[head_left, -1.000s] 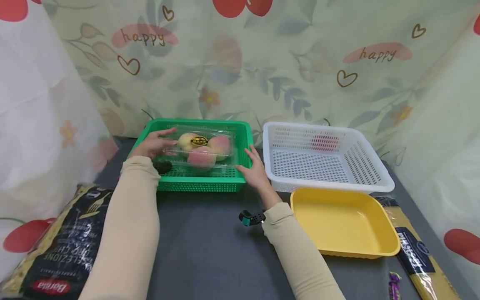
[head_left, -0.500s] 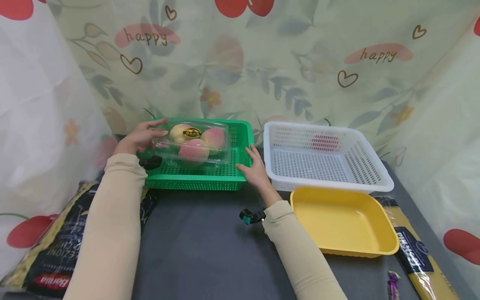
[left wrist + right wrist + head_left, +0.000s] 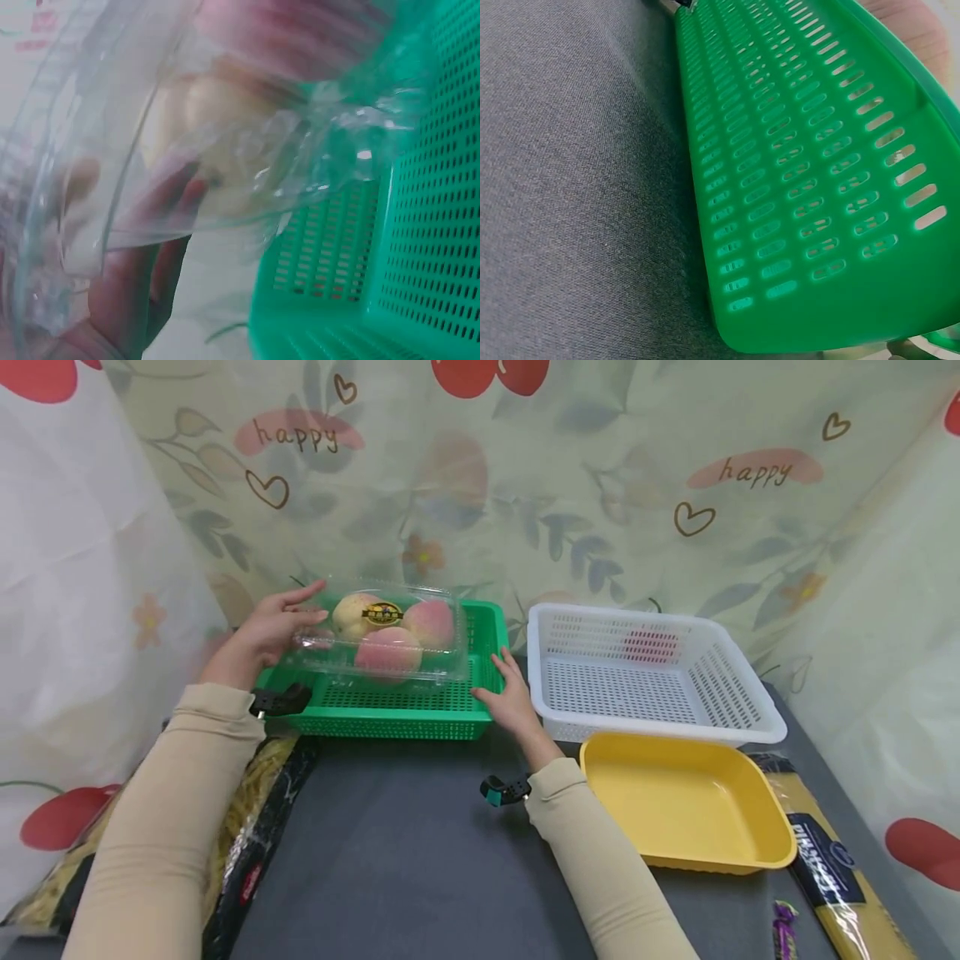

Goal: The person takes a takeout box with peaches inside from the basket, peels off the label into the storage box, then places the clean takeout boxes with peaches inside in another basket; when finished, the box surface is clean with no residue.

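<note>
Clear clamshell box of peaches [image 3: 382,631] was up off the floor of the green basket [image 3: 420,714], held over its left half, tilted a little toward the left side. Left hand [image 3: 266,635] gripped the box's left end: thumb along the top edge, fingers curled underneath, seen through the plastic in the left wrist view [image 3: 161,225]. Right hand [image 3: 510,697] lay flat against the basket's right wall, fingers straight, pressing and holding nothing.

Judgement: a one-ended grip on a thin, flexing shell with three loose fruits calls for keeping the box level and lifting it clear of the rim before moving sideways; the bracing hand should keep the basket from sliding on the grey table [image 3: 405,860].

Against the frame a second earlier: the box had sat low inside the basket and now stood higher and further left; the left arm had drawn outward over the dark pasta bag [image 3: 247,852]. Right hand unchanged. White basket [image 3: 750,714] and yellow tray [image 3: 690,810] unmoved.
</note>
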